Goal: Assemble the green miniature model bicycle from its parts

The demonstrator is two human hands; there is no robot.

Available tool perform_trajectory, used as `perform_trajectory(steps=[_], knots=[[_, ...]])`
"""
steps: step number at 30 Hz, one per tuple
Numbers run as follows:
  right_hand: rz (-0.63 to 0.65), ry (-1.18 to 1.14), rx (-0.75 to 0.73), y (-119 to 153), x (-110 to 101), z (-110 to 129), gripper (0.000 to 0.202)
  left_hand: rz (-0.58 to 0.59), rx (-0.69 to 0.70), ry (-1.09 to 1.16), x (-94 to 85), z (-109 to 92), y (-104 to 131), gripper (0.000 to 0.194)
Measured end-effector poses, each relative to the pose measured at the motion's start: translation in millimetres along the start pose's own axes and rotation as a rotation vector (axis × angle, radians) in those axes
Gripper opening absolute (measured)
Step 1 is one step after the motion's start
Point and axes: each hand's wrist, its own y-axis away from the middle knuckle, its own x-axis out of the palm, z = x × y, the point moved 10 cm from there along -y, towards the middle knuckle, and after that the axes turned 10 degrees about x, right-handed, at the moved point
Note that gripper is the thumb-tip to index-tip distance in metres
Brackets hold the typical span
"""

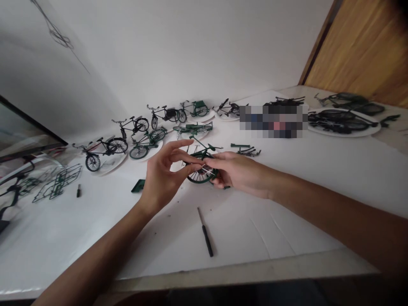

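Nearest on the white-covered table [229, 246] lies a slim black-handled screwdriver [205, 231], its shaft pointing away toward the hands. Just past it, the left hand [164, 172] pinches with thumb and fingertips at the wheel of a green miniature bicycle [201, 176], its index finger raised and arched clear. The right hand [240, 172] is closed around the bicycle's other side, thumb on top and fingers curled beneath; the two hands nearly meet at the wheel, and the exact part between the fingertips is too small to tell. A green tray-like piece [138, 186] sits just beside the left wrist. Beyond the hands, assembled black miniature bicycles [130, 125] stand near the wall [191, 46].
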Motion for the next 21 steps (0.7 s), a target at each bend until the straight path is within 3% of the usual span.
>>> perform_trajectory(steps=[4,10,18,21], knots=[[-0.031,0.047,0.001,1,-3,0,0.022,0.023,-0.061,0.073,4.2,7,1,0.042],[-0.019,0.019,-0.017,-2,-6,-2,0.018,0.006,-0.018,0.113,3.1,9,-1,0.045],[-0.059,0.040,-0.004,-2,-9,-3,0.020,0.083,0.031,0.099,12.3,-1,0,0.039],[-0.062,0.052,-0.008,-1,-9,-4,0.020,0.050,0.036,0.100,10.9,0,1,0.037]])
